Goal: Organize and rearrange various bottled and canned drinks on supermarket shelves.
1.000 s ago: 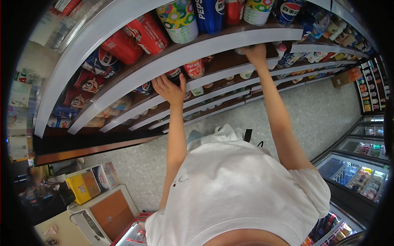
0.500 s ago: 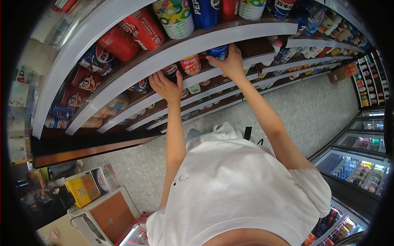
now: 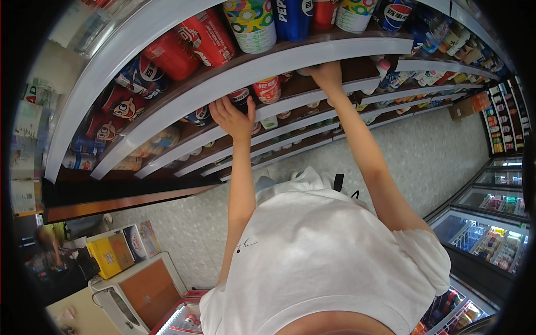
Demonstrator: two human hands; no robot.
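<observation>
On the shelf below the top one, my left hand (image 3: 233, 118) curls round the front of a black can (image 3: 239, 96), fingers on one side and thumb on the other. A red can with a pale label (image 3: 268, 89) stands just right of it. Farther right, my right hand (image 3: 328, 77) reaches deep into the same shelf, its fingers mostly hidden under the upper shelf's edge. A sliver of a greyish thing (image 3: 304, 71) shows beside that hand; what it belongs to is hidden.
Above, the white-edged upper shelf (image 3: 312, 51) holds red cans (image 3: 207, 39), a patterned can (image 3: 250, 28) and a blue can (image 3: 291, 19). Lower shelves carry more goods. Glass-doored coolers (image 3: 486, 231) stand right. A yellow box (image 3: 109, 259) and a person (image 3: 53, 240) are at lower left.
My right hand has moved deeper into the shelf, and the blue can it held has gone out of sight. My left hand stays at the black can. The view has shifted slightly.
</observation>
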